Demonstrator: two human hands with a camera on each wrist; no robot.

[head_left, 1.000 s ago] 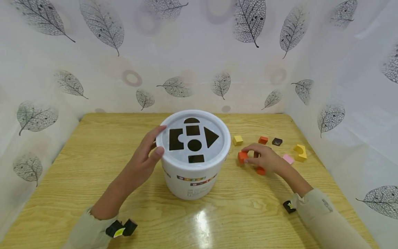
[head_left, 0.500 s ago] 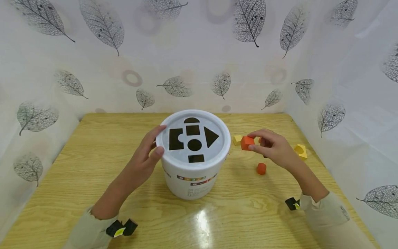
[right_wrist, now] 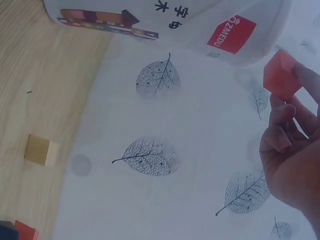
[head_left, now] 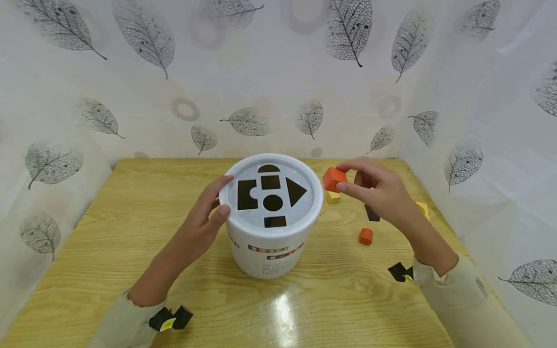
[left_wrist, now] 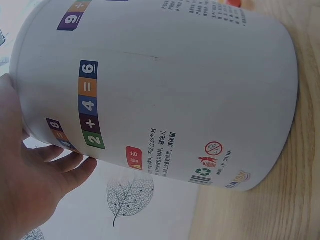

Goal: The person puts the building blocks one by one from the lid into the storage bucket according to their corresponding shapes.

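Note:
A white bucket (head_left: pixel 243 256) stands upright on the wooden table. Its lid (head_left: pixel 301 212) has dark cut-outs: a half circle, square, triangle, circle, rectangle and notched block. My left hand (head_left: pixel 202 212) grips the bucket's left rim, thumb and index fingertip on the edge. Its other fingers (left_wrist: pixel 75 170) curl along the bucket's side in the left wrist view. Just right of the rim, in the air, my right hand (head_left: pixel 378 186) pinches an orange-red cube (head_left: pixel 334 179) between thumb and fingers. That cube (right_wrist: pixel 281 75) appears close to the bucket's lid edge in the right wrist view.
A yellow block (head_left: pixel 333 198) lies right of the bucket, below the held cube. Nearer lies a red cylinder (head_left: pixel 366 237). A dark block (head_left: pixel 372 213) and a yellow arch block (head_left: pixel 423 210) are partly hidden by my right hand and arm. A leaf-patterned cloth (head_left: pixel 270 87) encloses the table.
My right hand has lifted the orange-red cube off the table and carried it up and back, then left toward the bucket's rim. My left hand has stayed on the bucket.

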